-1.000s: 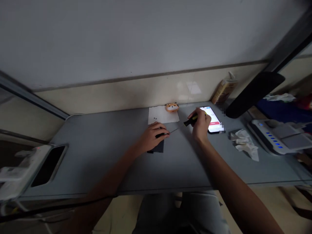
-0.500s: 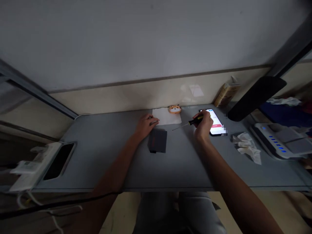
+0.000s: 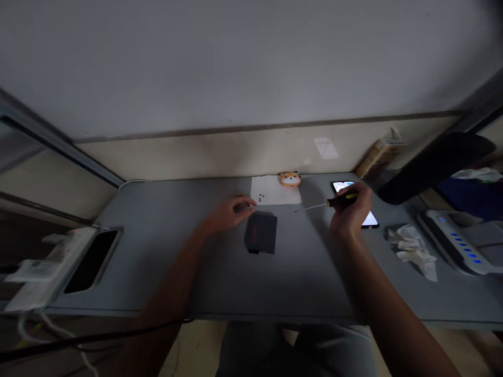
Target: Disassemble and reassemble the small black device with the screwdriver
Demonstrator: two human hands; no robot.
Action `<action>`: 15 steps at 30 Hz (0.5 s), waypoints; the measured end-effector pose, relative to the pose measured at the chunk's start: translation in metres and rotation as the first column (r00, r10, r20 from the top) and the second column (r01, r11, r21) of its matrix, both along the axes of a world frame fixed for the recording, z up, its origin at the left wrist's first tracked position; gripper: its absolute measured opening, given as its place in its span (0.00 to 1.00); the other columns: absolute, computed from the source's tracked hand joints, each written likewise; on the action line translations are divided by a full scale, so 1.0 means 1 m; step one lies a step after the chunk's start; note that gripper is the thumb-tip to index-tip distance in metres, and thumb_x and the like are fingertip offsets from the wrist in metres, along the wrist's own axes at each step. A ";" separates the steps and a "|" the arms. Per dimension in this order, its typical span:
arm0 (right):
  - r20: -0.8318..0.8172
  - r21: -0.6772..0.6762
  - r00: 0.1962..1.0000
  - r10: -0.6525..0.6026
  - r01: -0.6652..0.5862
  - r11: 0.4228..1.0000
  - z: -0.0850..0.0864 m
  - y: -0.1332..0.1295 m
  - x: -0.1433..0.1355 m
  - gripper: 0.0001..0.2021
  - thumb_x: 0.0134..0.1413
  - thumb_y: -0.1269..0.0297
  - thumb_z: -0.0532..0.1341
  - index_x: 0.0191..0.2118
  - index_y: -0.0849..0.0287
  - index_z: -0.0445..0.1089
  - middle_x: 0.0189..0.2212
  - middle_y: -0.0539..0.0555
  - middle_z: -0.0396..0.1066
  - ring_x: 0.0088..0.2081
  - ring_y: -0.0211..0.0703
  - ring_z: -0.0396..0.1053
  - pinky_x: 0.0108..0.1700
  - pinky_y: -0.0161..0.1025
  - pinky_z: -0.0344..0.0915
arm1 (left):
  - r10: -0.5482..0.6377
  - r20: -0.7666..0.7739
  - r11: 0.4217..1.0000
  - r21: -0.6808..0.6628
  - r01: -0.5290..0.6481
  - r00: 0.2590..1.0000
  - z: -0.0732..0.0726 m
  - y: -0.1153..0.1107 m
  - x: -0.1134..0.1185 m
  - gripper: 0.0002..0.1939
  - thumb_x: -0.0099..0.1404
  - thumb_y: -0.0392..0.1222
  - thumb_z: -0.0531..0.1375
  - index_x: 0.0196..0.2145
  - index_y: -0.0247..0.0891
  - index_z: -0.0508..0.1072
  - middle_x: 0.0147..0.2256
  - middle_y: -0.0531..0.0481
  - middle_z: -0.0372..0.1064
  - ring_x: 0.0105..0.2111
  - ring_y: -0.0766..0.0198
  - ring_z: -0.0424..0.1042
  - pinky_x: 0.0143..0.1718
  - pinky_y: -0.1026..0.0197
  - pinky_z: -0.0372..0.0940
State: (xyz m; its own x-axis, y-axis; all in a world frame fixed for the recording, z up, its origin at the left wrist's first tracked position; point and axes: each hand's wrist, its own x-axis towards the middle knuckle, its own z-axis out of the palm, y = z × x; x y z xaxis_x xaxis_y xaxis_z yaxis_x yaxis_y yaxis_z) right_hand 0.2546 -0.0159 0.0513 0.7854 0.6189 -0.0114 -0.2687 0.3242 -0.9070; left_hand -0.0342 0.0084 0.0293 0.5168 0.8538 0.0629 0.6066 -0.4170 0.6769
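My right hand (image 3: 351, 209) is wrapped round the black and yellow handle of a screwdriver (image 3: 341, 200). The thin shaft points left, its tip above the desk. Slightly blurred, my left hand (image 3: 230, 213) is at the left corner of a white sheet of paper (image 3: 275, 196), thumb and fingers curved and apart. I make out nothing held there. Several tiny dark pieces, looking like screws (image 3: 260, 198), lie on the paper beside its fingertips. A dark grey box-like device (image 3: 261, 234) with faint red marking lies just below that hand.
An orange animal-face case (image 3: 290, 179) sits on the paper's right part. Under my right hand lies a lit phone (image 3: 369, 220). Crumpled tissue (image 3: 414, 251), a white device with blue lights (image 3: 463, 246) and a black cylinder (image 3: 436, 167) stand right; a dark phone (image 3: 92, 262) lies left.
My left hand has drawn back leftward from the paper, uncovering the tiny dark pieces. My right hand still grips the screwdriver, slightly farther right. The whole view has shifted a little.
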 end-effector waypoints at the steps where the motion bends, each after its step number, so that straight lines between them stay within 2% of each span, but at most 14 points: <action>1: 0.025 0.003 1.000 0.000 -0.001 1.000 0.000 -0.001 -0.001 0.13 0.49 0.56 0.57 0.20 0.54 0.60 0.15 0.45 0.58 0.18 0.35 0.54 0.17 0.32 0.50 | -0.075 0.006 0.992 -0.101 0.075 0.997 0.004 -0.002 0.000 0.18 0.69 0.53 0.59 0.51 0.43 0.76 0.43 0.48 0.73 0.40 0.59 0.73 0.46 0.55 0.69; 3: 0.120 0.003 0.993 0.016 -0.017 1.000 -0.001 -0.004 -0.003 0.15 0.52 0.54 0.57 0.19 0.53 0.60 0.15 0.45 0.56 0.17 0.36 0.53 0.17 0.33 0.48 | -0.200 0.017 0.952 -0.231 0.199 0.980 0.011 -0.007 0.000 0.26 0.64 0.55 0.64 0.57 0.44 0.73 0.45 0.47 0.73 0.42 0.59 0.72 0.45 0.56 0.68; 5: 0.234 -0.001 0.972 0.027 -0.027 1.000 -0.001 -0.009 -0.006 0.17 0.53 0.53 0.56 0.18 0.53 0.61 0.14 0.46 0.56 0.17 0.36 0.53 0.17 0.35 0.48 | -0.239 0.003 0.935 -0.269 0.231 0.971 0.015 -0.012 0.004 0.31 0.61 0.55 0.67 0.60 0.46 0.71 0.48 0.46 0.71 0.44 0.57 0.72 0.46 0.57 0.68; 8: 0.354 0.034 0.935 0.012 -0.026 0.999 0.000 -0.018 -0.011 0.18 0.54 0.55 0.55 0.16 0.54 0.64 0.13 0.46 0.57 0.16 0.36 0.53 0.17 0.35 0.47 | -0.198 -0.068 0.945 -0.279 0.172 0.978 0.017 -0.022 0.017 0.35 0.60 0.57 0.68 0.62 0.49 0.70 0.51 0.46 0.70 0.45 0.55 0.73 0.46 0.56 0.68; 10: 0.429 0.090 0.903 -0.013 -0.028 0.996 0.000 -0.024 -0.013 0.19 0.54 0.58 0.55 0.14 0.54 0.64 0.12 0.47 0.59 0.16 0.37 0.55 0.18 0.36 0.49 | -0.140 -0.124 0.962 -0.253 0.105 0.982 0.017 -0.030 0.029 0.36 0.60 0.59 0.68 0.64 0.52 0.68 0.54 0.46 0.71 0.50 0.51 0.73 0.50 0.54 0.67; 13: 0.618 0.144 0.786 -0.027 -0.079 0.986 0.000 -0.033 -0.013 0.19 0.55 0.62 0.54 0.14 0.55 0.66 0.13 0.48 0.62 0.18 0.37 0.60 0.21 0.36 0.53 | -0.021 -0.220 0.987 -0.162 -0.015 0.975 0.018 -0.041 0.040 0.33 0.65 0.61 0.64 0.65 0.51 0.67 0.54 0.46 0.73 0.54 0.46 0.72 0.54 0.50 0.65; 15: 0.763 0.131 0.646 0.005 -0.163 0.978 0.002 -0.038 -0.011 0.19 0.55 0.63 0.55 0.14 0.56 0.66 0.13 0.48 0.62 0.17 0.36 0.59 0.22 0.36 0.53 | -0.037 -0.260 0.985 -0.171 -0.009 0.965 0.021 -0.044 0.039 0.38 0.62 0.61 0.66 0.66 0.50 0.64 0.52 0.45 0.75 0.53 0.44 0.72 0.52 0.50 0.66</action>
